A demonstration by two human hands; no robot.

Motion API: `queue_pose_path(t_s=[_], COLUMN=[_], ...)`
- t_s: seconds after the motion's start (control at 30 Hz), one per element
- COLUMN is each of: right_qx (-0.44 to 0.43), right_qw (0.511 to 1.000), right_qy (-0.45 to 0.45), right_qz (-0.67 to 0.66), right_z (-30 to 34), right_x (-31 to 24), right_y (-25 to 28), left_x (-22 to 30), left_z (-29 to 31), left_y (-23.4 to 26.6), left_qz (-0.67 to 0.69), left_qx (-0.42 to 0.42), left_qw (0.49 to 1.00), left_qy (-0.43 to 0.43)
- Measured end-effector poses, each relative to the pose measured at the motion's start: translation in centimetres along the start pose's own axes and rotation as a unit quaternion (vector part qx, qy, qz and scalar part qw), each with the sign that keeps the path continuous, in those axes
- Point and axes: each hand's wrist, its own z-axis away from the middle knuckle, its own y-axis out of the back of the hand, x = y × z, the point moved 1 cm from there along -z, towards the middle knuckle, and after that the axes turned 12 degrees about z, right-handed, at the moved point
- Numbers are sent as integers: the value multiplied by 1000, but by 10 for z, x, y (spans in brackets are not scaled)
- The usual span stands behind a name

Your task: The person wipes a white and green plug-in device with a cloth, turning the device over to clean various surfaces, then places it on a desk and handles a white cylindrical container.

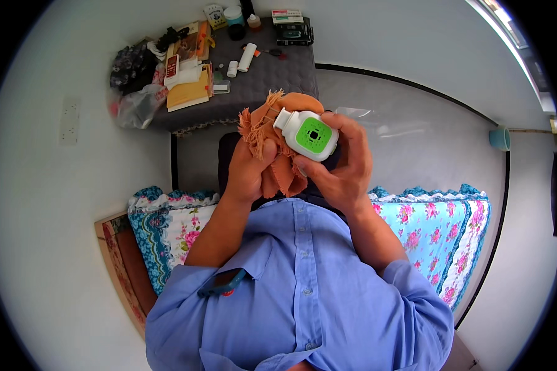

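In front of my chest, my right hand (346, 164) grips a white bottle-shaped container (323, 154) between thumb and fingers. A bright green square panel with dark marks covers the side that shows, and a narrower white neck points to the upper left. My left hand (249, 170) is closed on a fringed orange-brown cloth (283, 173), bunched up with its thumb on top. Part of that cloth lies behind the container and shows above it. Where the container's neck meets the cloth, I cannot tell whether they touch.
Ahead stands a grey quilted table (272, 77) with white bottles (247, 57), a yellow envelope (189, 93), a red phone (172, 67), boxes (293, 31) and plastic bags (141, 108). Flowered bedding (430, 232) spreads on both sides of me. A blue bin (500, 138) stands far right.
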Motion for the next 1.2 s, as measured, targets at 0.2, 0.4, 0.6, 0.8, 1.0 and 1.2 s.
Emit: queue_pose_path(t_s=[0.2, 0.4, 0.6, 0.8, 1.0, 1.2], right_qx=[-91, 88, 8, -114, -30, -28], right_qw=[995, 995, 999, 991, 999, 1000], right_qy=[44, -33, -18, -29, -4, -6], right_qz=[14, 22, 32, -59, -16, 4], right_z=[-5, -2, 5, -2, 1, -6], right_x=[2, 12, 4, 5, 12, 5], right_y=[4, -6, -9, 2, -6, 4], left_x=[-7, -13, -13, -4, -18, -17], left_z=[5, 6, -2, -3, 1, -1], left_y=[4, -7, 1, -3, -8, -18], left_qz=[-16, -44, -58, 34, 27, 14], left_qx=[64, 47, 112, 103, 88, 106], left_qw=[997, 997, 989, 992, 994, 992], left_qy=[-40, -31, -81, -65, -55, -69])
